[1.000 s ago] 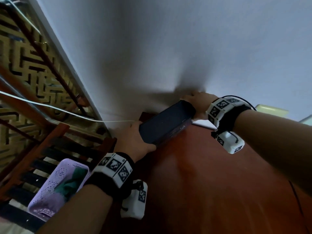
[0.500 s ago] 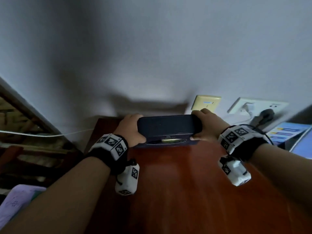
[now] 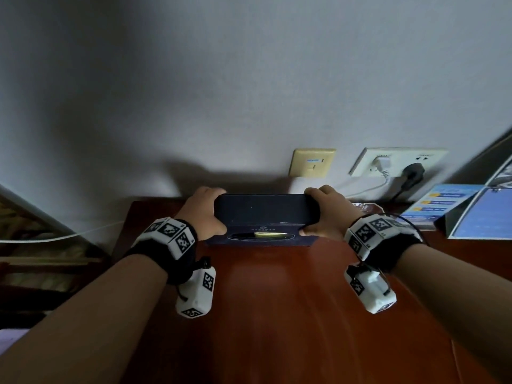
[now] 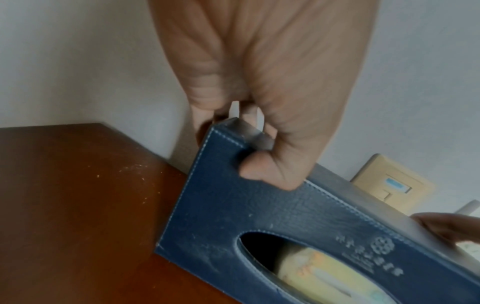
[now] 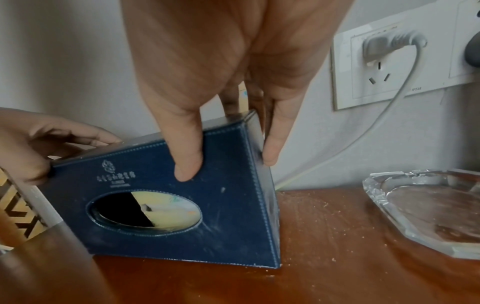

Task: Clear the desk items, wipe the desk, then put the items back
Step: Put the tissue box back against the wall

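Head view: tissue box is standing near the wall at the back of the desk, long axis running left to right, slot facing the person. Left hand and right hand are each gripping one end, equally near.

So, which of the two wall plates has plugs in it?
The white plate, on the right: a white plug and a black plug sit in it. The beige plate has none.
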